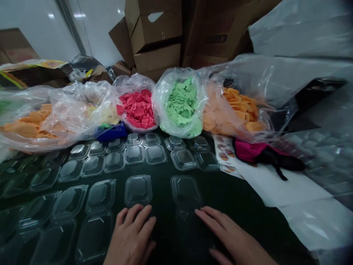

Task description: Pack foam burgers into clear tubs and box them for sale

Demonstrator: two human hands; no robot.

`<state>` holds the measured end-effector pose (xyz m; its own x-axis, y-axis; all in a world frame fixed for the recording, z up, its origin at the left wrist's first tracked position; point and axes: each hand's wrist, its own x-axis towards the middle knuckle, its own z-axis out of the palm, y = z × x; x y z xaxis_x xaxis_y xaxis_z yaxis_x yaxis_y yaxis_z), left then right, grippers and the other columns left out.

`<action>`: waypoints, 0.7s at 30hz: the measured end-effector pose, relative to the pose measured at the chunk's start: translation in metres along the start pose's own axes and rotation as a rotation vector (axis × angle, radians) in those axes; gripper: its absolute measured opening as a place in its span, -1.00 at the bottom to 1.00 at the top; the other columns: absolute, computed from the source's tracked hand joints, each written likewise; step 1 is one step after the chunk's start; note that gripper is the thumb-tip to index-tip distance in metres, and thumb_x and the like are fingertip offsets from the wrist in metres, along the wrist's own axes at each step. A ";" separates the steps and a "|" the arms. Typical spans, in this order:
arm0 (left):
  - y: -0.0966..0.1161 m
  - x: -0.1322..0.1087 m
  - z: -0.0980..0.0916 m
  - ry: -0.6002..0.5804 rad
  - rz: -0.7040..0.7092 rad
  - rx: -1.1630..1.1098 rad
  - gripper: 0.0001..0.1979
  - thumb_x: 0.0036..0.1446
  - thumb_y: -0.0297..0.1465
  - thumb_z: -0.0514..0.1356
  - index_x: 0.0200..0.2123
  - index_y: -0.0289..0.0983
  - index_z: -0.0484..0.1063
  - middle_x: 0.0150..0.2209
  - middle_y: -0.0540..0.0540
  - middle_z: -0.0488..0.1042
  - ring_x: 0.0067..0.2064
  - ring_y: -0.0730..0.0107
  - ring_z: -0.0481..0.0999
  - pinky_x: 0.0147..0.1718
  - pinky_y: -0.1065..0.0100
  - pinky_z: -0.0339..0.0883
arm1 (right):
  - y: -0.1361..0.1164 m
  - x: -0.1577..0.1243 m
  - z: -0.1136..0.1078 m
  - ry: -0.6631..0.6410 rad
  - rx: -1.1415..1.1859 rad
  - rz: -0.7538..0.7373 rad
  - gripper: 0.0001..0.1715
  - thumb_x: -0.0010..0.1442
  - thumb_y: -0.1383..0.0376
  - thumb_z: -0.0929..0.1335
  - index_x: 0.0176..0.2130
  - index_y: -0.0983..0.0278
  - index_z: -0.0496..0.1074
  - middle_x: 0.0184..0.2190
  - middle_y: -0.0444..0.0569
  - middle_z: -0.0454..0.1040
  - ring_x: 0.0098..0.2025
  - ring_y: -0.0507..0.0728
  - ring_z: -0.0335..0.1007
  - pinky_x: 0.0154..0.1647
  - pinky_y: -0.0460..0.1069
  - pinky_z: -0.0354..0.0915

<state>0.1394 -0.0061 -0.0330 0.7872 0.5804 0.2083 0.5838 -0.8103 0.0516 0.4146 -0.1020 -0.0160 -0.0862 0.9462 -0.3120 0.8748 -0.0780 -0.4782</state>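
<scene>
My left hand (134,233) reaches in from the bottom edge, fingers apart and slightly bent. Its fingertips are at the near edge of a clear plastic clamshell container (138,189), whose near half it covers. To the right, my right hand (230,233) has its fingers stretched out and the thumb apart. It is beside another opened clear clamshell (186,191), with the fingertips at or just above its right side; contact is hard to tell. Nothing shows in either hand. More opened clamshells (100,195) lie in rows to the left on the dark green table (162,206).
Behind the containers stand plastic bags of red pieces (139,108), green pieces (182,103) and orange pieces (242,105). A blue tray (111,132) is at left. Right lie a pink and black cloth item (259,152) and white sheets (264,184). Cardboard boxes (157,29) rise behind.
</scene>
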 end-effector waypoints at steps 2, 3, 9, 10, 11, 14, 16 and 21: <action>-0.004 -0.005 -0.001 0.028 0.000 0.034 -0.58 -0.01 -0.39 0.23 -0.01 -0.12 0.42 0.04 -0.08 0.51 -0.02 0.08 0.45 -0.15 0.17 0.28 | -0.005 0.003 0.007 0.026 0.039 -0.030 -0.22 0.05 0.36 0.32 0.26 0.12 0.21 0.23 0.06 0.28 0.20 0.30 0.26 0.12 0.18 0.33; -0.005 -0.008 0.000 0.052 0.018 0.046 -0.58 -0.01 -0.36 0.24 -0.01 -0.12 0.42 0.03 -0.08 0.52 -0.03 0.10 0.46 -0.17 0.18 0.28 | -0.009 0.006 0.010 0.032 0.060 -0.049 -0.21 0.03 0.37 0.33 0.26 0.13 0.21 0.21 0.06 0.30 0.18 0.31 0.27 0.11 0.18 0.34; -0.014 -0.012 0.013 0.145 0.082 0.119 -0.57 0.01 -0.24 0.25 -0.01 -0.14 0.44 0.02 -0.09 0.52 -0.05 0.11 0.47 -0.19 0.21 0.29 | -0.028 0.015 0.002 0.000 0.092 -0.118 -0.15 -0.02 0.47 0.30 0.27 0.16 0.19 0.20 0.02 0.31 0.14 0.28 0.26 0.12 0.18 0.31; -0.015 -0.013 0.015 0.143 0.096 0.128 -0.56 0.01 -0.22 0.25 0.00 -0.14 0.44 0.03 -0.09 0.52 -0.04 0.11 0.46 -0.18 0.21 0.30 | -0.029 0.016 -0.002 -0.006 0.090 -0.124 -0.15 -0.01 0.48 0.29 0.27 0.17 0.19 0.21 0.02 0.30 0.13 0.28 0.25 0.12 0.19 0.30; -0.016 -0.013 0.017 0.140 0.103 0.137 -0.56 0.01 -0.22 0.26 0.01 -0.13 0.43 0.03 -0.10 0.51 -0.04 0.11 0.46 -0.18 0.21 0.31 | -0.029 0.017 -0.007 -0.005 0.085 -0.129 -0.15 -0.01 0.49 0.28 0.27 0.18 0.18 0.21 0.03 0.29 0.13 0.28 0.24 0.13 0.20 0.28; -0.018 -0.013 0.019 0.124 0.092 0.167 -0.56 0.00 -0.23 0.26 0.00 -0.10 0.45 0.03 -0.10 0.51 -0.04 0.08 0.47 -0.16 0.18 0.34 | -0.030 0.019 -0.017 0.004 0.073 -0.146 -0.15 -0.02 0.52 0.27 0.26 0.19 0.19 0.23 0.03 0.26 0.15 0.28 0.20 0.15 0.22 0.24; -0.020 -0.013 0.019 0.134 0.116 0.184 -0.57 0.00 -0.21 0.26 -0.01 -0.09 0.45 0.02 -0.11 0.52 -0.05 0.09 0.49 -0.18 0.17 0.36 | -0.031 0.019 -0.021 0.009 0.066 -0.154 -0.17 -0.01 0.53 0.26 0.24 0.18 0.20 0.22 0.02 0.26 0.15 0.28 0.18 0.16 0.23 0.21; -0.025 -0.016 0.026 0.222 0.146 0.180 -0.59 -0.02 -0.22 0.26 -0.04 -0.06 0.49 0.01 -0.14 0.53 -0.04 0.03 0.50 -0.16 0.10 0.40 | -0.035 0.015 -0.024 0.030 0.020 -0.150 -0.16 0.02 0.46 0.34 0.25 0.12 0.15 0.25 0.09 0.19 0.19 0.35 0.14 0.19 0.32 0.11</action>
<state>0.1172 0.0075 -0.0630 0.8143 0.4107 0.4101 0.5088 -0.8451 -0.1639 0.3942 -0.0776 0.0163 -0.2006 0.9566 -0.2111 0.8436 0.0591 -0.5337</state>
